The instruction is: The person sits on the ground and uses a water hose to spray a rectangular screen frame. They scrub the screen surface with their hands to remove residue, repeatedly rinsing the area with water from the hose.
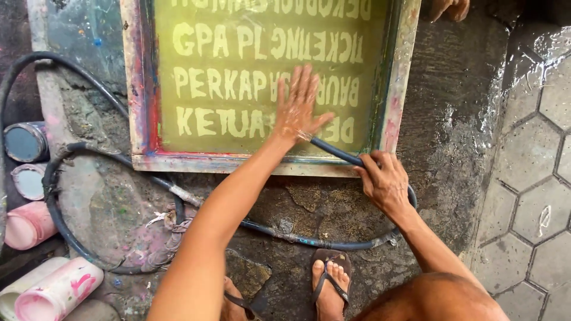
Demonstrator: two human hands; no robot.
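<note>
A wooden-framed printing screen [143,89] with yellow-green mesh and pale lettering leans against a wet concrete wall. My left hand [297,107] lies flat on the mesh with its fingers spread, wet from water. My right hand [385,181] grips a dark blue hose [333,151] just below the frame's lower right corner. The hose end points up at my left palm and runs water onto it.
The hose loops over the rough ground [77,238] to the left and up the wall. Paint-stained pots [27,142] and pink tubs [56,291] lie at left. My sandalled foot [330,282] stands below. Wet hexagonal paving [535,196] is at right. Another person's fingers [449,9] hold the frame's top right.
</note>
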